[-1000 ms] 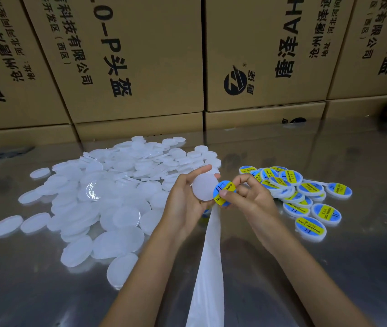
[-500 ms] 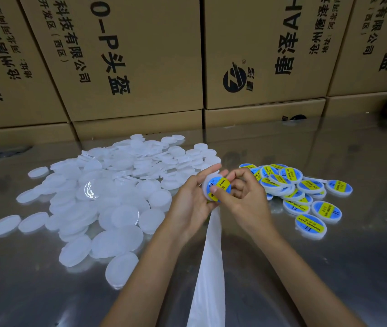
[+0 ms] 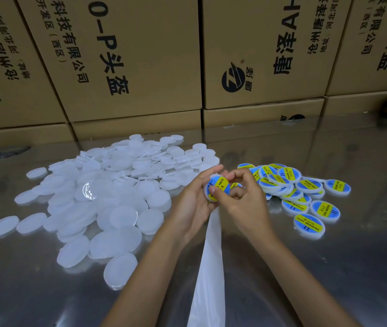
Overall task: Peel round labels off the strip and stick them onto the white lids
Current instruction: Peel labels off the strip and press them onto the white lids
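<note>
Head view: looking down over a shiny metal table (image 3: 329, 274) with both forearms reaching in from the bottom edge.
Left hand: the left hand (image 3: 193, 204) is cupping a white lid (image 3: 207, 192) from behind and from the left, its fingers curling round the rim and one fingertip showing above the top edge.
Right hand: the right hand (image 3: 244, 199) is curling in from the right, its thumb lying on the face of the lid's round label (image 3: 219, 187) while the bent fingers are closing over the lid's right edge.
Label: blue with a yellow band and black print, sitting on the held lid; whether it is fully stuck down cannot be told.
Strip: a white backing strip (image 3: 211, 267) is hanging down from under the two hands and running off the bottom edge between the forearms; its upper end is hiding behind the hands.
Second label: a bit of yellow and blue is peeking out just right of the held lid, mostly covered by the right fingers.
Bare lids: a wide heap of plain white lids (image 3: 107, 199) is lying on the left half of the table, just beside the left hand.
Labelled lids: a smaller pile of labelled lids (image 3: 298, 192) is lying to the right, partly behind the right hand.
Background: brown cardboard cartons (image 3: 140, 67) with black print are standing stacked along the far edge of the table.
</note>
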The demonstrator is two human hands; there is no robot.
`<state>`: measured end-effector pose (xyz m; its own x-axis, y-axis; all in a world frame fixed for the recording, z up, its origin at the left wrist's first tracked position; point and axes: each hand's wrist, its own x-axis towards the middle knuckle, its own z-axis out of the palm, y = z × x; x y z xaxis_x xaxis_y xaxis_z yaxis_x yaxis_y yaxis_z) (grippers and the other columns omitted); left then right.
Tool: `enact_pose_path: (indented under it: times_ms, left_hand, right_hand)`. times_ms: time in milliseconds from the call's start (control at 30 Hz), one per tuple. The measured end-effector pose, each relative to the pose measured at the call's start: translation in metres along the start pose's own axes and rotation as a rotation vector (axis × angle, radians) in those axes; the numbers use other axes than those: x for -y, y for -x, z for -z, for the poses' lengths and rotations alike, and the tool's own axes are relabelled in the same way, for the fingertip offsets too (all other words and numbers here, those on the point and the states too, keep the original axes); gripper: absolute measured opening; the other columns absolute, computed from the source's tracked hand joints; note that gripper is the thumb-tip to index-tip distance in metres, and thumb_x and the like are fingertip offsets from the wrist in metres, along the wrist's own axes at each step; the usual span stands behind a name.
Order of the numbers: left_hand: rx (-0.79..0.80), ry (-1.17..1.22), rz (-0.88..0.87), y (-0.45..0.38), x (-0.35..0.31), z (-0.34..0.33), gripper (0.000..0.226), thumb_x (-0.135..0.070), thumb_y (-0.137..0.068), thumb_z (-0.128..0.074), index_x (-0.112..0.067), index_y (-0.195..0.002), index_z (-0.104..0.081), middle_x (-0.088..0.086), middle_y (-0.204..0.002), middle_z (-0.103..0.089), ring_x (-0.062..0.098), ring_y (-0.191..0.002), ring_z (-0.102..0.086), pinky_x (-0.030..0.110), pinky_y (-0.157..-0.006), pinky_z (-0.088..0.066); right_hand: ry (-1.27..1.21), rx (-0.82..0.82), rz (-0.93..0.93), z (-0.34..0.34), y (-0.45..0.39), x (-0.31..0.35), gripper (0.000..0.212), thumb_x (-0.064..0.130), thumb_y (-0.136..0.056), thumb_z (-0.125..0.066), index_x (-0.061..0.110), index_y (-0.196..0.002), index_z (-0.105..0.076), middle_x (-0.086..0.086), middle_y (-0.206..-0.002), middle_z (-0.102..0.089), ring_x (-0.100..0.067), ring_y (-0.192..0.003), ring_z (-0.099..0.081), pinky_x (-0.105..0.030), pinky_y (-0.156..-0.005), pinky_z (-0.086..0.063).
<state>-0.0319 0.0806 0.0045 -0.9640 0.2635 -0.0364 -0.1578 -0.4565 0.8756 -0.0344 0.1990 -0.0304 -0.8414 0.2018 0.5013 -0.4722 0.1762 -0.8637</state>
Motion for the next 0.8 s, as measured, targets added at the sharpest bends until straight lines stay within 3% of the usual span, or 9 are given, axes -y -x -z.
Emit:
enact_pose_path:
  times_ms: [100,233,333,400,533,700,800]
  left_hand:
    - [0.016,0.065,0.011,0.000,-0.002,0.000,0.040,-0.012,-0.106,-0.034,-0.003,-0.140,-0.053,0.019,-0.143,-0.057,0.037,-0.133,-0.053,0.051,-0.114,-0.040]
    - [0.042,0.204,0.037,0.001,-0.005,0.001,0.040,-0.011,-0.104,-0.036,-0.003,-0.139,-0.055,0.018,-0.140,-0.059,0.036,-0.130,-0.057,0.048,-0.104,-0.049]
    - [0.074,0.254,0.056,0.001,-0.004,0.001,0.040,-0.011,-0.104,-0.036,-0.003,-0.136,-0.058,0.018,-0.135,-0.063,0.036,-0.125,-0.061,0.047,-0.100,-0.053]
    - [0.094,0.256,0.058,0.001,-0.003,0.003,0.040,-0.012,-0.104,-0.036,-0.003,-0.136,-0.058,0.017,-0.134,-0.064,0.036,-0.125,-0.061,0.048,-0.102,-0.052]
    - [0.138,0.220,0.078,0.002,-0.004,0.005,0.041,-0.013,-0.104,-0.036,-0.002,-0.137,-0.055,0.019,-0.133,-0.064,0.035,-0.124,-0.062,0.047,-0.104,-0.051]
    - [0.122,0.082,0.053,0.002,-0.002,0.006,0.040,-0.015,-0.097,-0.048,-0.003,-0.134,-0.059,0.017,-0.131,-0.066,0.028,-0.118,-0.066,0.042,-0.096,-0.057]
    - [0.118,-0.095,-0.003,0.001,-0.001,0.008,0.037,0.000,-0.100,-0.045,-0.007,-0.133,-0.061,0.012,-0.116,-0.072,0.024,-0.104,-0.071,0.038,-0.086,-0.061]
  right_hand:
    - [0.079,-0.057,0.043,0.000,0.001,0.001,0.036,0.027,-0.075,-0.083,0.041,-0.087,-0.052,0.023,-0.090,-0.059,-0.005,-0.057,-0.055,-0.016,-0.059,-0.044]
    - [0.195,-0.123,0.009,0.002,0.001,0.001,0.051,0.056,-0.062,-0.083,0.041,-0.095,-0.047,0.026,-0.093,-0.049,-0.006,-0.077,-0.054,-0.019,-0.065,-0.043]
    - [0.304,-0.092,0.018,0.001,0.003,-0.001,0.054,0.073,-0.060,-0.072,0.035,-0.087,-0.045,0.021,-0.090,-0.050,-0.004,-0.085,-0.052,-0.021,-0.065,-0.039]
    - [0.385,-0.062,0.036,0.001,0.005,-0.003,0.053,0.079,-0.066,-0.064,0.032,-0.079,-0.043,0.016,-0.082,-0.050,-0.004,-0.079,-0.052,-0.022,-0.061,-0.037]
    - [0.445,-0.023,0.067,0.005,0.004,-0.004,0.037,0.069,-0.087,-0.051,0.036,-0.070,-0.046,0.016,-0.063,-0.052,-0.006,-0.059,-0.050,-0.025,-0.054,-0.034]
    - [0.450,-0.071,0.058,0.009,0.000,-0.010,0.051,0.052,-0.101,-0.040,0.032,-0.054,-0.040,0.007,-0.048,-0.045,-0.012,-0.048,-0.040,-0.029,-0.051,-0.029]
    - [0.430,-0.094,0.046,0.009,-0.001,-0.013,0.052,0.048,-0.103,-0.040,0.030,-0.054,-0.040,0.010,-0.048,-0.045,-0.011,-0.047,-0.038,-0.029,-0.051,-0.027]
